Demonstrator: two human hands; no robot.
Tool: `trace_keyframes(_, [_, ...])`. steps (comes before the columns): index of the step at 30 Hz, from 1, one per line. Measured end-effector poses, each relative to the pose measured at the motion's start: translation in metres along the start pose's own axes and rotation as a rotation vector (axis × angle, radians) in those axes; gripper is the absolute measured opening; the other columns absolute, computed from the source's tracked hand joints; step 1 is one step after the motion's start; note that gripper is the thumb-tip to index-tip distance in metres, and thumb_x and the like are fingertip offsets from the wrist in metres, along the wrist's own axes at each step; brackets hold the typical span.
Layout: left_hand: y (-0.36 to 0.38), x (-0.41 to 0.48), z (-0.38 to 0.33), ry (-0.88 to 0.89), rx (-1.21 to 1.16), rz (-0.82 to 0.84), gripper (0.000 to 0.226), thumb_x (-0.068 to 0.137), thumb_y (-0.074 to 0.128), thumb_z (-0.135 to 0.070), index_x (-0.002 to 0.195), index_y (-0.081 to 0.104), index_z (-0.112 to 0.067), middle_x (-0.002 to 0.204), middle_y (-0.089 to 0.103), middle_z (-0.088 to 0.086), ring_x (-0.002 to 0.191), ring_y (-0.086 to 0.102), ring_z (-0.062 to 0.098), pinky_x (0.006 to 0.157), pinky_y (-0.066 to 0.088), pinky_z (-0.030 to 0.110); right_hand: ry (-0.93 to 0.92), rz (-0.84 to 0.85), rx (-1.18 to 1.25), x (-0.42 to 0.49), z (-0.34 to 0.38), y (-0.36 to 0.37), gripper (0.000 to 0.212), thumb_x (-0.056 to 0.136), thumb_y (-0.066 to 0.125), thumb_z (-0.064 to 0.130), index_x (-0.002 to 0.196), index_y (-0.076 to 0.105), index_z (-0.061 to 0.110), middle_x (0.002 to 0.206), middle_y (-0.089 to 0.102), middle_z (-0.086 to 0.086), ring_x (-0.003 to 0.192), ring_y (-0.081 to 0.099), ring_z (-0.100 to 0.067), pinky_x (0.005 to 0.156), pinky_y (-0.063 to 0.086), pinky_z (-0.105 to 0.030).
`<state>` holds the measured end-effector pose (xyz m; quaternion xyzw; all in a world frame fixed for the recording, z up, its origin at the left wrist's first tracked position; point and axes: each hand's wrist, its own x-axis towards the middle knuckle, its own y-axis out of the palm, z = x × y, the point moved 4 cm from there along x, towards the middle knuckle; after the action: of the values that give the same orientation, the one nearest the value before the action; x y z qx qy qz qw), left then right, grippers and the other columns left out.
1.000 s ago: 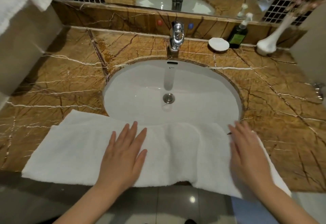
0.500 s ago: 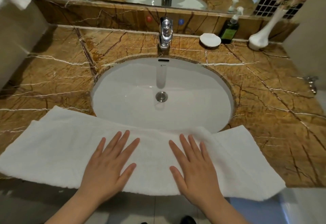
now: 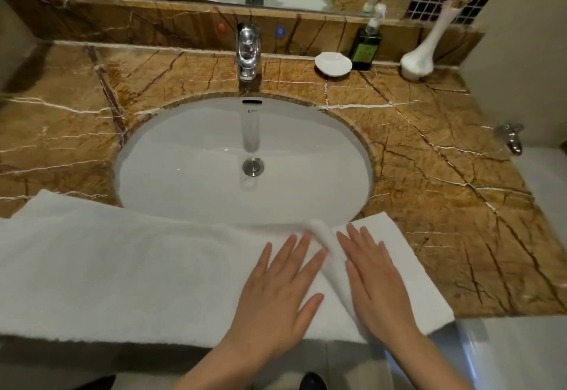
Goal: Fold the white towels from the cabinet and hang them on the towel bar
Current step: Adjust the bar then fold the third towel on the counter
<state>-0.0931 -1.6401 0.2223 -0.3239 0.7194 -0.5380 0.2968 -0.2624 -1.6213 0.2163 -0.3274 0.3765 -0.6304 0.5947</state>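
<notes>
Flat on the towel (image 3: 122, 267) at the bench's (image 3: 445, 205) front edge, left hand (image 3: 276, 291) and right hand (image 3: 377, 285) lie open; smoothing outward should clear the ridge between them.

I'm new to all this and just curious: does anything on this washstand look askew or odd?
Only the white towel: a raised ridge bunches up between the left hand and the right hand, both lying flat on it, near the front rim of the sink. Nothing else on the counter stands out.
</notes>
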Motion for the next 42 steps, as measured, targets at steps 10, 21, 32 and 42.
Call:
trace_keyframes(10, [0.011,0.009,-0.010,-0.037,0.041,0.059,0.059,0.095,0.026,-0.051,0.149,0.026,-0.028,0.155,0.027,0.002,0.140,0.030,0.024,0.108,0.018,0.045,0.163,0.006,-0.337,0.010,-0.053,-0.025,0.059,0.096,0.009,0.045,0.153,0.010,0.028,0.160,0.001,0.006,0.147,-0.012,-0.015,0.118,-0.009,-0.044])
trace_keyframes(21, [-0.009,0.073,-0.007,-0.167,-0.262,0.047,0.089,0.072,0.061,-0.059,0.147,0.022,-0.030,0.143,0.043,-0.003,0.136,0.032,0.016,0.117,0.004,0.039,-0.055,0.091,-0.201,0.044,-0.051,-0.057,0.065,0.079,0.052,0.016,0.142,0.038,0.024,0.140,0.042,0.003,0.141,0.020,-0.018,0.116,-0.011,-0.050])
trace_keyframes(32, [-0.026,0.097,-0.015,-0.119,-0.324,0.084,0.025,0.067,0.063,-0.041,0.089,0.061,-0.029,0.083,0.062,-0.009,0.083,0.058,0.014,0.069,0.046,0.032,-0.158,0.336,-0.290,0.071,-0.028,-0.067,0.011,0.065,0.058,0.026,0.066,0.047,0.026,0.074,0.051,0.008,0.079,0.053,-0.021,0.060,0.036,-0.031])
trace_keyframes(42, [-0.023,0.097,-0.018,-0.051,-0.494,-0.052,0.031,0.055,0.055,0.003,0.071,0.054,-0.024,0.075,0.058,-0.007,0.073,0.053,0.021,0.066,0.045,0.039,-0.133,0.066,-0.333,-0.012,0.026,-0.055,0.017,0.070,0.071,0.024,0.084,0.063,0.024,0.077,0.060,0.003,0.067,0.058,-0.018,0.059,0.039,-0.030])
